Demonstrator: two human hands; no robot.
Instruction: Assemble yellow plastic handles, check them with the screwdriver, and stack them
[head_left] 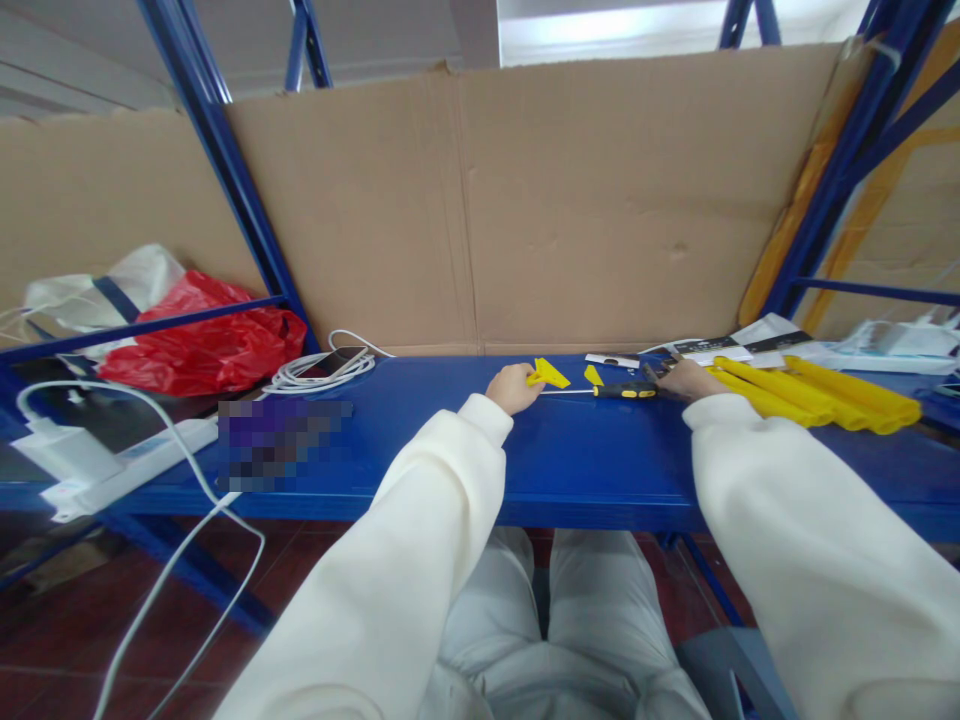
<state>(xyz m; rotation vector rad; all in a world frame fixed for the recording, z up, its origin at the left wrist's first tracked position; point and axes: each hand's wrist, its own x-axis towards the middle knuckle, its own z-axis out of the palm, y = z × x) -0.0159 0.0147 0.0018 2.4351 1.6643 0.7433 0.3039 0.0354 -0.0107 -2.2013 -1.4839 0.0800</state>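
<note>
My left hand is closed on a small flat yellow piece, held just above the blue shelf. To its right on the shelf lies a screwdriver with a black and yellow handle, its shaft pointing left. Behind the screwdriver is a second small yellow piece. My right hand is at the handle end, its fingers closed around something small and dark that I cannot make out. Several long yellow pieces lie by my right wrist.
Behind the shelf stands a cardboard panel. A coiled white cable and a power strip are on the left, near a red plastic bag. Black and white papers lie at the back right. Blue posts flank the shelf.
</note>
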